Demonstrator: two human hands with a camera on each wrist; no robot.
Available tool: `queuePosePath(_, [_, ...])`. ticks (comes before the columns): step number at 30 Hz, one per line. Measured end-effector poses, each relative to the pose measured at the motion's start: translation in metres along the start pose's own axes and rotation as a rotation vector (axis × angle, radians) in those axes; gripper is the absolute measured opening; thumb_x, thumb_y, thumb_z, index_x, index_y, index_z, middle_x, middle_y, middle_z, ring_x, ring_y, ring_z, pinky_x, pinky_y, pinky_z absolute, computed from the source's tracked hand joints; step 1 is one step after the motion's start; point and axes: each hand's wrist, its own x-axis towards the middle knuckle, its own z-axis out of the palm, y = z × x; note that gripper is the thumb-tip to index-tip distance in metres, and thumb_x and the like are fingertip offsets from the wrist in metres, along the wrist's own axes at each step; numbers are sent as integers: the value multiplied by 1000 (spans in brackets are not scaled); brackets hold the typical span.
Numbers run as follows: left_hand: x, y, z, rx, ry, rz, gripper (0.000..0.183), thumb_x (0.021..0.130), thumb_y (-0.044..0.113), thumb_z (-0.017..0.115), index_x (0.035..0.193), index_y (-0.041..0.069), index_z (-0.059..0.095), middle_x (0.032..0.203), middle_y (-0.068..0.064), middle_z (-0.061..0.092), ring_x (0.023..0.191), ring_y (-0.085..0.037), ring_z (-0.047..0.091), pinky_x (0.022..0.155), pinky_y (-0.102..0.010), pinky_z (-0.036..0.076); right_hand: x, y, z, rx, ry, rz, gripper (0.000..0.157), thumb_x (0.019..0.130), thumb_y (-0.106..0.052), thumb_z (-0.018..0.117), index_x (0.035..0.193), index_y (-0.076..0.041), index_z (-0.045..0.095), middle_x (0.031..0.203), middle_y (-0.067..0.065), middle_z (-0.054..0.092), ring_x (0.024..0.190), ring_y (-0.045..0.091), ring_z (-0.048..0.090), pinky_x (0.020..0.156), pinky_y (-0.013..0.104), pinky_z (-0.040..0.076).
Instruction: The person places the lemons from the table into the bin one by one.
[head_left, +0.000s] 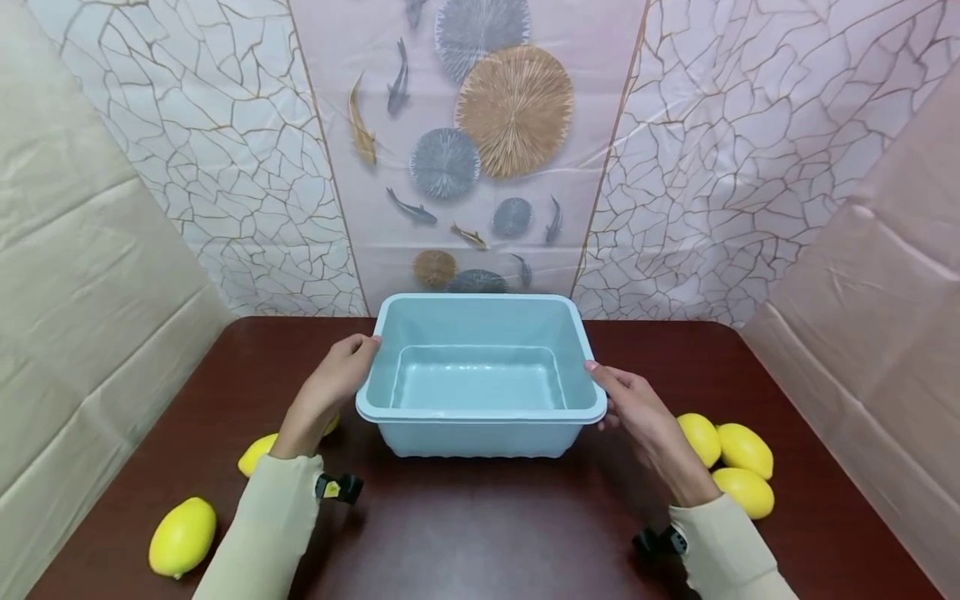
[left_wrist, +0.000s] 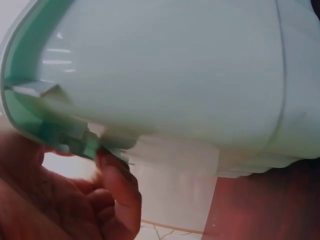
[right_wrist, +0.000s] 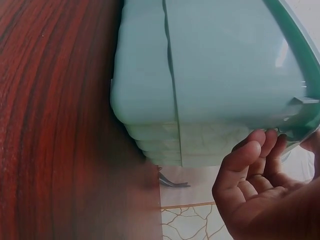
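A light blue rectangular plastic basin (head_left: 480, 437) stands upright near the back of the table, nothing inside it. My left hand (head_left: 339, 377) grips its left rim, thumb on top and fingers curled beneath. On the opposite side, my right hand (head_left: 637, 408) holds the right rim with the thumb over the edge. The left wrist view shows the left fingers (left_wrist: 120, 192) tucked under the lip beside the basin's outer wall (left_wrist: 165, 65). From the right wrist, curled fingers (right_wrist: 240, 162) appear below the rim, and the basin's base (right_wrist: 142, 95) is right at the tabletop.
Three yellow lemons (head_left: 742, 450) cluster by my right forearm. At the left lies another lemon (head_left: 183, 537), with a second lemon (head_left: 256, 455) partly behind my left wrist and a sliver of yellow beyond it. Patterned cloth walls (head_left: 232, 150) border the dark red wooden table (head_left: 472, 533).
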Motion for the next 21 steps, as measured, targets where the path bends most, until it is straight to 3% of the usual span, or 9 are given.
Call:
queuePosePath(4, [9, 11, -1, 22, 7, -10, 48, 106, 35, 30, 132, -3, 42, 128, -20, 48, 113, -30, 50, 89, -39, 45, -1, -1, -1, 12, 2, 0, 72, 95, -58, 56, 137, 0, 50, 71, -1, 59, 64, 14, 55, 62, 26, 50])
queuePosePath(9, [21, 15, -4, 79, 12, -5, 43, 106, 30, 32, 128, -5, 41, 122, -21, 48, 106, -30, 50, 84, -37, 45, -2, 1, 0, 21, 7, 1, 72, 96, -55, 56, 139, 2, 48, 82, 2, 65, 66, 12, 57, 61, 26, 50])
queuePosePath(15, [34, 16, -4, 108, 36, 8, 51, 107, 32, 32, 140, -7, 38, 132, -24, 49, 113, -31, 53, 91, -42, 48, -1, -1, 0, 14, 8, 6, 74, 96, -57, 56, 141, 1, 47, 88, 3, 67, 66, 12, 58, 61, 25, 50])
queuePosePath(21, [41, 17, 1, 150, 58, 80, 48, 107, 30, 30, 137, -4, 48, 115, -22, 57, 98, -30, 57, 81, -40, 49, -1, -2, 0, 26, -2, -6, 71, 97, -53, 56, 141, 2, 47, 88, 3, 67, 66, 11, 58, 60, 25, 50])
